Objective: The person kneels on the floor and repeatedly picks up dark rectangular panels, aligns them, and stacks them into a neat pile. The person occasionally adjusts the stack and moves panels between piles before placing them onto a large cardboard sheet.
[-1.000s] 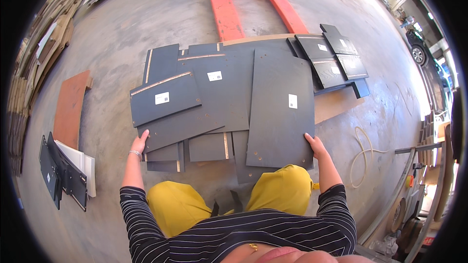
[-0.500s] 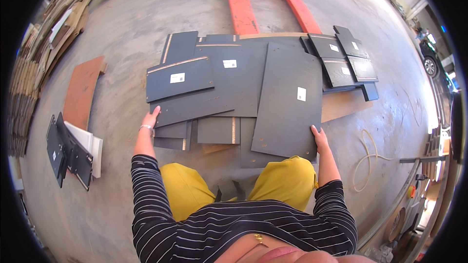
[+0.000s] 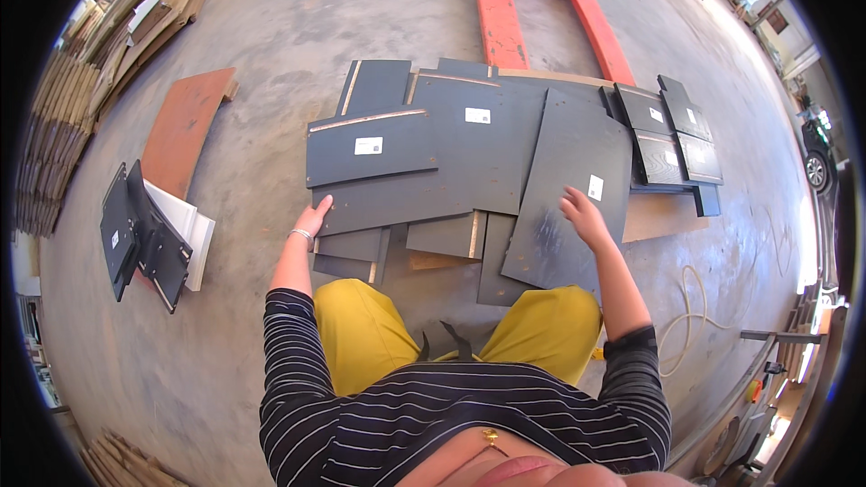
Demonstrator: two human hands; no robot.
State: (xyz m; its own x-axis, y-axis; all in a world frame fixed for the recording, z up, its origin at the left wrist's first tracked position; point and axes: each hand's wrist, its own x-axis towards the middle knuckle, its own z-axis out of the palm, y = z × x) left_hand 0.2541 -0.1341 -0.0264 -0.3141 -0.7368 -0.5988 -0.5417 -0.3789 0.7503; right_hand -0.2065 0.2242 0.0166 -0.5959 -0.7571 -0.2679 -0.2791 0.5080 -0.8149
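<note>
Flat dark grey boards with white labels lie overlapping in a pile in front of me. My left hand [image 3: 314, 215] is closed at the near left corner of a long dark panel [image 3: 406, 200], thumb on top and fingers hidden beneath. On that panel rests a smaller dark board [image 3: 397, 149] with a pale strip along its far edge. My right hand [image 3: 585, 216] is over a large tilted dark panel [image 3: 550, 243], near its label, with fingers stretched out and holding nothing. Whether it touches the surface I cannot tell.
A red pallet jack [image 3: 498, 22] stands beyond the pile. Smaller dark boards [image 3: 667, 158] are stacked at right, near a coiled hose [image 3: 690, 316]. On the left floor are a brown board [image 3: 185, 126] and dark pieces [image 3: 149, 243]. Cardboard stacks [image 3: 68, 140] line the far left.
My right hand has left the large panel's right edge and come up over its surface. My left hand stays at the long panel's corner. The whole view has shifted.
</note>
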